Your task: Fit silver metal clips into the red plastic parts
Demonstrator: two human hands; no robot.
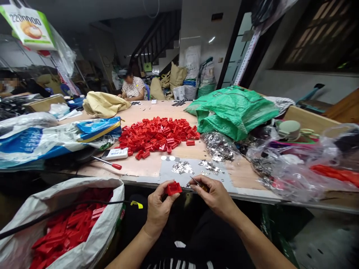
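Between the thumb and fingers of my left hand (159,207) is a small red plastic box (174,188), its hollow side toward me. My right hand (214,195) grips a small tool with a brownish handle (204,186) and a thin metal shaft; its exact kind is hard to make out. The tool's tip is over the table's front edge, apart from the box. Just beyond my hands, a grey sheet (168,173) bears a pile of small silvery metal pieces (181,167) and a second, darker pile (210,167).
A heap of red plastic parts (157,134) covers the table's middle. At lower left stands a white sack (116,186) of red parts. A red-tipped lever (116,166) lies near a white box (114,153). A green bag (235,108) and plastic bags (297,172) crowd the right. A person (134,88) sits opposite.
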